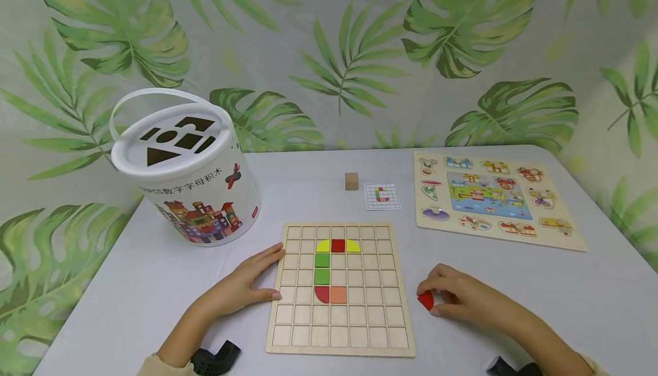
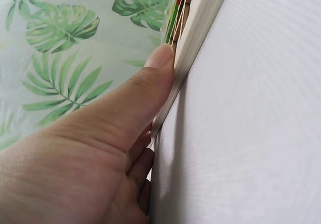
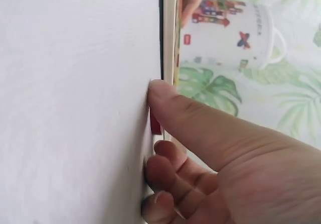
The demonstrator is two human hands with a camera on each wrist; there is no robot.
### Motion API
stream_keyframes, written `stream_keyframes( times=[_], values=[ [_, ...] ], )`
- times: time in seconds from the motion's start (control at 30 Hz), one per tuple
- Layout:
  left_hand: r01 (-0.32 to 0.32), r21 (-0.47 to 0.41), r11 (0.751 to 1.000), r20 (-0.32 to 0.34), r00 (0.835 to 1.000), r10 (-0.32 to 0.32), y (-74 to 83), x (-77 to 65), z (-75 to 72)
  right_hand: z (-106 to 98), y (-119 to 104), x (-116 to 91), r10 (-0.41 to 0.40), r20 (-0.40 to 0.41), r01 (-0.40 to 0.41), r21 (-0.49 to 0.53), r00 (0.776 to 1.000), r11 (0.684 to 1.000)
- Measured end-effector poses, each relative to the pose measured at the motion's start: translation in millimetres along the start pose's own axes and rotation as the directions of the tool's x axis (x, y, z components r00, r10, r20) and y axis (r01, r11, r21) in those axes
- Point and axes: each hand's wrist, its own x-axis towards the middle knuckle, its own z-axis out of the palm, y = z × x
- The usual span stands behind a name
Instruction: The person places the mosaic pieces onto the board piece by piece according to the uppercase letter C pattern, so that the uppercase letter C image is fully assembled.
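A wooden grid board (image 1: 298, 333) lies in the middle of the table. On it, yellow quarter-round tiles (image 1: 323, 246) flank a red square tile (image 1: 338, 246); below the left one run two green squares (image 1: 321, 268), a red quarter-round tile (image 1: 322, 294) and an orange square (image 1: 338, 295). My left hand (image 1: 239, 284) rests at the board's left edge, thumb and fingertips touching the frame. Right of the board, my right hand (image 1: 465, 296) pinches a red quarter-round tile (image 1: 425, 300) between thumb and fingers, low at the tabletop; in the right wrist view the red tile (image 3: 156, 122) shows partly behind the thumb.
Behind the board are a small wooden cube (image 1: 352, 181) and a pattern card (image 1: 382, 196) with a coloured figure on a grid. A picture puzzle board (image 1: 493, 239) lies at the back right. A white bucket (image 1: 205, 193) with a shape-hole lid stands at the back left.
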Motion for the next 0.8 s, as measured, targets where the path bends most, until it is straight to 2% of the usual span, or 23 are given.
stream_keyframes(
  times=[0.13, 0.23, 0.3, 0.4, 0.6, 0.8],
  values=[
    [-0.014, 0.003, 1.0, -0.007, 1.0, 0.014, 0.4, -0.2, -0.2, 5, -1, 5, -0.01, -0.039, 0.006, -0.099, 0.999, 0.995],
    [-0.006, 0.002, 1.0, -0.004, 1.0, 0.006, 0.7, -0.1, -0.4, 7, -5, 9, 0.009, -0.079, -0.023, -0.181, 0.997, 0.983],
    [-0.002, 0.002, 1.0, -0.001, 1.0, 0.002, 0.8, 0.2, -0.5, 7, -9, 12, 0.027, -0.108, -0.048, -0.198, 0.994, 0.979],
    [-0.007, 0.009, 1.0, 0.002, 1.0, 0.007, 1.1, 0.2, -0.7, 7, -18, 20, 0.008, -0.153, -0.035, -0.173, 0.988, 0.984],
    [-0.012, 0.017, 1.0, -0.003, 1.0, 0.013, -0.1, 0.3, -0.1, 13, -42, 41, -0.084, -0.218, 0.058, -0.126, 0.972, 0.99],
    [-0.015, 0.016, 1.0, -0.002, 1.0, 0.015, -1.3, 0.1, 0.1, 30, -52, 64, -0.083, -0.182, 0.067, -0.093, 0.98, 0.993]
  ],
)
